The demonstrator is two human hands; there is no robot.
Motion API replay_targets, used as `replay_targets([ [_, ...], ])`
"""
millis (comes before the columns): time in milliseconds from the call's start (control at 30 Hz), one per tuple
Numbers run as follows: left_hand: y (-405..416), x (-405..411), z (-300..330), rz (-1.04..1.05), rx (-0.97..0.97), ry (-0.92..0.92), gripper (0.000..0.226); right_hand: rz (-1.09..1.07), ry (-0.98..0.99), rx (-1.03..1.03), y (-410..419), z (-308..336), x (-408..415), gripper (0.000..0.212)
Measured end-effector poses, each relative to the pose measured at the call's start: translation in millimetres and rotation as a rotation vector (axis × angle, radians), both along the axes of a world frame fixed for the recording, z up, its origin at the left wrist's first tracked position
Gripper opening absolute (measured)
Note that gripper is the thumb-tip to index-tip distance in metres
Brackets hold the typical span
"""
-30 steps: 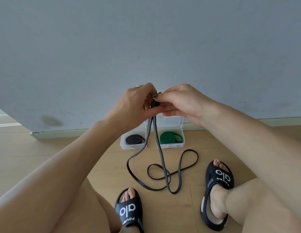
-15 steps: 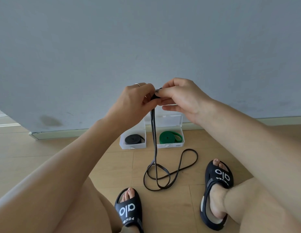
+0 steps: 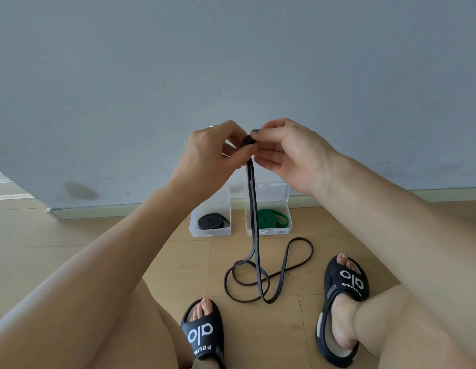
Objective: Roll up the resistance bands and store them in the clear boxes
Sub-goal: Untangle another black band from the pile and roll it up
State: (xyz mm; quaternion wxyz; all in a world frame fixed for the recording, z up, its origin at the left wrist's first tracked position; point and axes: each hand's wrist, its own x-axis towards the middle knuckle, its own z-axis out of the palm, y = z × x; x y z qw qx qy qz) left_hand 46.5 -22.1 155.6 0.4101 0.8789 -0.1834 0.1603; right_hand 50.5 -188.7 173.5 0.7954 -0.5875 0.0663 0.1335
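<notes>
A long dark grey resistance band hangs from a small rolled start held up in front of the wall. My left hand and my right hand both pinch that roll between thumb and fingers. The band's loose loops lie on the wooden floor between my feet. Two clear boxes stand open by the wall: the left box holds a rolled black band, the right box holds a rolled green band.
My feet in black slides rest on the floor, one near the bottom centre and one at the right. A grey wall with a pale skirting board runs behind the boxes.
The hands have risen slightly and kept winding the roll. The band has been drawn upward, so its loops on the floor have shrunk and shifted.
</notes>
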Motion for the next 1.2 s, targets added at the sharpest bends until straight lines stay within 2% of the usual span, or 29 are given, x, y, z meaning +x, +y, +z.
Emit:
replay_targets([
  [67, 3, 2, 0, 0.004, 0.048, -0.054, 0.007, -0.033, 0.041, 0.048, 2, -1, -2, 0.013],
  [133, 6, 5, -2, -0.011, 0.122, -0.130, 0.006, -0.045, 0.051, 0.011, 7, -3, -3, 0.007],
  [233, 10, 9, -5, -0.024, 0.214, -0.217, 0.009, -0.063, -0.028, -0.264, 14, -8, -4, 0.013],
  [333, 11, 10, -7, -0.026, 0.228, -0.253, 0.010, -0.059, -0.070, -0.370, 18, -9, -5, 0.018],
  [500, 10, 11, -10, -0.008, 0.214, -0.310, 0.013, -0.013, -0.024, -0.304, 17, -7, -7, 0.014],
  [667, 6, 7, -6, 0.008, 0.136, -0.288, 0.010, -0.010, 0.043, -0.167, 13, -5, -5, 0.026],
  [767, 2, 5, -6, 0.031, 0.129, -0.231, 0.017, -0.017, 0.040, -0.167, 14, -6, -4, 0.023],
  [900, 0, 4, -4, 0.119, 0.122, -0.173, 0.010, -0.007, -0.004, -0.229, 19, -7, -5, 0.022],
  [1067, 1, 6, -6, 0.122, 0.172, -0.203, 0.005, -0.014, 0.005, -0.254, 26, -9, -5, 0.024],
  [1200, 1, 8, -6, 0.116, 0.168, -0.217, 0.008, -0.052, 0.053, -0.175, 25, -7, -2, 0.023],
])
